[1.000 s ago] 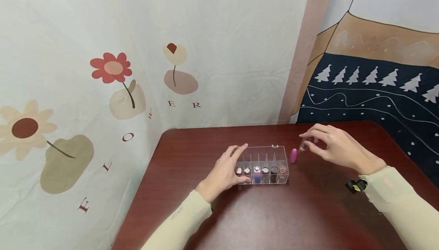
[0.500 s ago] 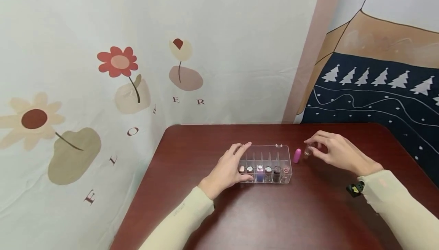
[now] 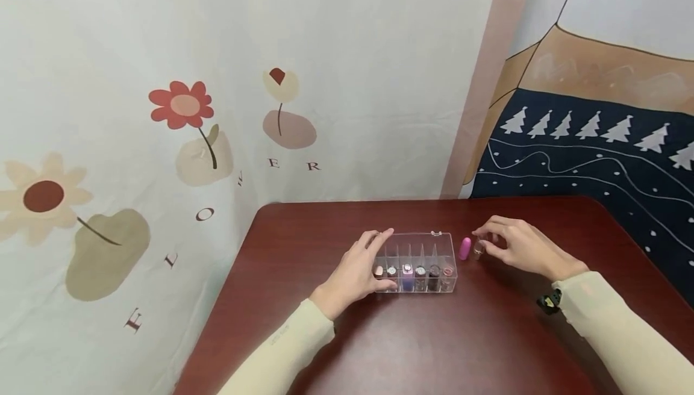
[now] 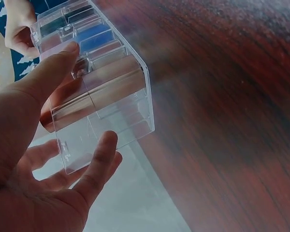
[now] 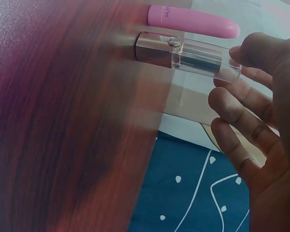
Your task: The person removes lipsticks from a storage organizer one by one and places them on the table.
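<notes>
A clear divided box (image 3: 428, 261) stands on the table, its front row of compartments holding several small tubes and bottles. My left hand (image 3: 352, 271) grips the box's left end, thumb in front and fingers behind; in the left wrist view the thumb of that hand (image 4: 43, 145) lies by a copper-coloured tube (image 4: 106, 92). To the right of the box a pink tube (image 3: 465, 248) stands upright. Just beside it, my right hand (image 3: 528, 247) pinches the top of a clear-capped tube (image 5: 198, 57) between thumb and fingertips. That tube's base meets the tabletop.
The dark red table (image 3: 423, 341) ends at a wall hung with flower-printed cloth (image 3: 368, 82). A dark blue cloth with white trees (image 3: 585, 154) hangs beyond the table's right side. A dark wrist device (image 3: 549, 302) shows at my right cuff.
My right hand has lowered the clear-capped tube to the tabletop beside the pink tube. My left hand stays on the box; the head view has shifted slightly.
</notes>
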### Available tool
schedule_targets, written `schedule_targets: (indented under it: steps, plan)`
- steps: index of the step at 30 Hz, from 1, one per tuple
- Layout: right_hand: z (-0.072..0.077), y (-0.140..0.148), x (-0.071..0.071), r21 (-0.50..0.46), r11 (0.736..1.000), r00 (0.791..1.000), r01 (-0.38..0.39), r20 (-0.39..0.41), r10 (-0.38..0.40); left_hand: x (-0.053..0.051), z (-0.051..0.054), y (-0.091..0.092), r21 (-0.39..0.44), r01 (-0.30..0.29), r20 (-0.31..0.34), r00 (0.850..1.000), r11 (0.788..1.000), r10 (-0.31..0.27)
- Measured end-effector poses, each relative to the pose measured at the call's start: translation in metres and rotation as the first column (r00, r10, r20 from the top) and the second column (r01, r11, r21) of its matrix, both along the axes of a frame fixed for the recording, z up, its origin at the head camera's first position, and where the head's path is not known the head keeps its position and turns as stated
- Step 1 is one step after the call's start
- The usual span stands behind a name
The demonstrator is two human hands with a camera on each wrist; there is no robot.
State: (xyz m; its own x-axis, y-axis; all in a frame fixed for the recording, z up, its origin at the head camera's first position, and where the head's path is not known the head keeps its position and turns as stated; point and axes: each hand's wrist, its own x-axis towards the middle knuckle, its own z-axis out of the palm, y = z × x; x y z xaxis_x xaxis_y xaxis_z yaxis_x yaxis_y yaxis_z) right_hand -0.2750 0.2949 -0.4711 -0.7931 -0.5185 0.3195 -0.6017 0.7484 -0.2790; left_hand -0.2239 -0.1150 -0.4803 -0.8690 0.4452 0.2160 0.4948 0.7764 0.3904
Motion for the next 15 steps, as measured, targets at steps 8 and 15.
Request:
schedule_targets:
  steps: [8,15]
  plan:
    - [-0.0010,0.0006,0.0049,-0.008,1.000,0.999,0.000,0.042,0.001,0.0001,-0.0030,0.0007,0.020,0.011,-0.016,1.000,1.000,-0.010]
    - [0.0014,0.0015,0.0048,-0.001,1.000,1.000,-0.005,0.019,0.005,-0.0020,-0.0012,-0.0010,0.031,0.026,-0.001,1.000,0.999,-0.026]
